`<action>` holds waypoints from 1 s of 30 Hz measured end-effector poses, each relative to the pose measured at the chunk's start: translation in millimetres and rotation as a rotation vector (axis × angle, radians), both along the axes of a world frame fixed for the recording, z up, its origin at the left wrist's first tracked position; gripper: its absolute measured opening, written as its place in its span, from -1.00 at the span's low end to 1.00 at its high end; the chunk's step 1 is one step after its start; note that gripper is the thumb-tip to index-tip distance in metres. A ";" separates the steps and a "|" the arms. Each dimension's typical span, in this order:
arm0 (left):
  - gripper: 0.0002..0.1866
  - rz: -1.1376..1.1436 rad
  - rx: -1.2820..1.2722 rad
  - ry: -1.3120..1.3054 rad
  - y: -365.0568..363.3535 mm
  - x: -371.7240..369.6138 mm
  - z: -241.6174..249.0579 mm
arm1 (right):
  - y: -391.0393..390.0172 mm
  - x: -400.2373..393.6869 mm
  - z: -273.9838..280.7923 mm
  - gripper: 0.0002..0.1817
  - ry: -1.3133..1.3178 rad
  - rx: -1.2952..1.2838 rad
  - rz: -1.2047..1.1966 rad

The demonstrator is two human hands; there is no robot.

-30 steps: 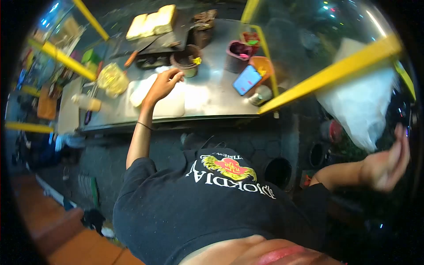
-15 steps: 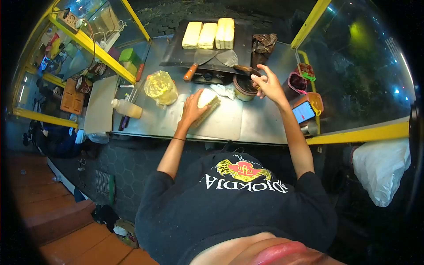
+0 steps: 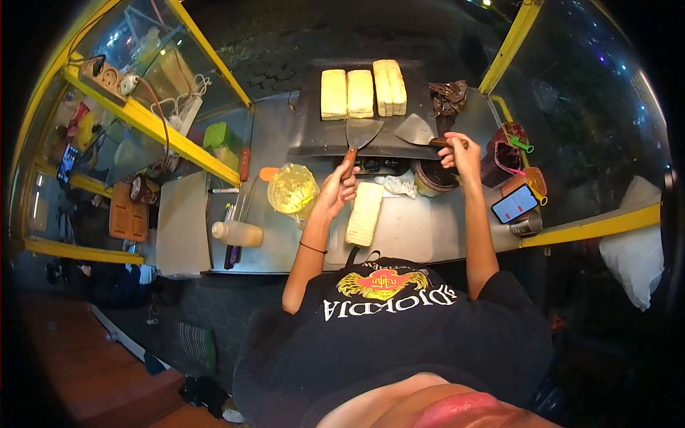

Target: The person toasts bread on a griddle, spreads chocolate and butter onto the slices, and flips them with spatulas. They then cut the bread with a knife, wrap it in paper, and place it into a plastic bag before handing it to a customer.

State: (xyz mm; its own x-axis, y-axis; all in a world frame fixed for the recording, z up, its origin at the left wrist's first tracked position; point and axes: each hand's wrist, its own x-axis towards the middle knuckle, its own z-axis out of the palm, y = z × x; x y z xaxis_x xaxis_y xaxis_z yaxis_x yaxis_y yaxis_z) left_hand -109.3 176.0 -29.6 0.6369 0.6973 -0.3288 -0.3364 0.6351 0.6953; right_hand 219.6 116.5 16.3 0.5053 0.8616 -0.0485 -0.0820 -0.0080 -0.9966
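- Spatulas are what both hands hold now: the left hand (image 3: 334,191) is closed around the wooden handle of the left spatula (image 3: 359,135), and the right hand (image 3: 461,151) is closed around the handle of the right spatula (image 3: 417,130).
- Both flat blades lie on the front part of the dark griddle (image 3: 303,107), just below the yellow bread blocks (image 3: 362,90) lined up at the back.
- Half a second ago the left hand was pressing on the pale bread loaf (image 3: 364,213) on the white board (image 3: 410,232). Now it has let go and moved up to the spatula handle.
- The right hand was reaching by the round tub (image 3: 434,182) with open fingers. Now it has closed on its spatula.
- So the work has moved from the board to the hot plate, and it looks like the bread on the griddle gets looked after next.
- The loaf lies alone on the board, near the left wrist, with no hand on it.
- A crumpled cloth (image 3: 397,185) sits between the loaf and the tub.
- To the left are a shiny yellow bag (image 3: 291,191) and a squeeze bottle (image 3: 237,233) lying on its side.
- To the right, a phone (image 3: 515,204) with a lit screen lies by the yellow frame (image 3: 592,227).
- A dark brown lump (image 3: 449,98) sits at the right end of the griddle.
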 end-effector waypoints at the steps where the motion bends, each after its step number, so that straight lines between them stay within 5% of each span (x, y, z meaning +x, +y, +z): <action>1: -0.57 -0.010 0.003 -0.001 0.2 -3.0 12.1 | -0.6 1.4 3.4 -0.76 -0.023 0.037 -0.056; 4: -0.64 0.015 0.258 0.282 -2.0 -8.8 47.6 | 12.9 15.2 -2.5 -0.77 -0.071 0.147 -0.140; 6: -0.62 0.131 0.673 0.556 5.6 -6.6 64.5 | 29.2 14.3 -9.0 -0.81 -0.122 0.172 -0.126; 8: -0.62 0.133 0.746 0.642 25.8 1.3 83.8 | 40.5 -8.9 -5.0 -0.79 -0.267 0.141 -0.133; 9: -0.61 0.167 0.883 0.684 43.5 8.5 81.9 | 50.1 -17.8 -15.6 -0.74 -0.610 0.244 -0.199; 14: -0.57 0.018 1.117 0.973 69.6 40.2 86.2 | 33.9 -69.8 3.8 -0.66 -0.952 0.207 -0.067; 18: -0.55 0.057 1.243 0.976 50.0 26.5 106.3 | 1.0 -56.8 22.7 -0.71 -0.802 0.229 -0.049; 24: -0.54 0.020 1.138 0.903 57.3 6.6 106.2 | -10.3 17.3 6.7 -0.77 -0.122 0.034 -0.040; 28: -0.53 -0.078 1.167 0.990 54.8 34.0 96.0 | 35.9 -0.5 9.9 -0.74 0.017 -0.020 -0.031; 30: -0.53 -0.089 1.165 1.000 52.4 38.8 98.7 | 53.5 -11.3 18.3 -0.74 -0.134 0.056 -0.012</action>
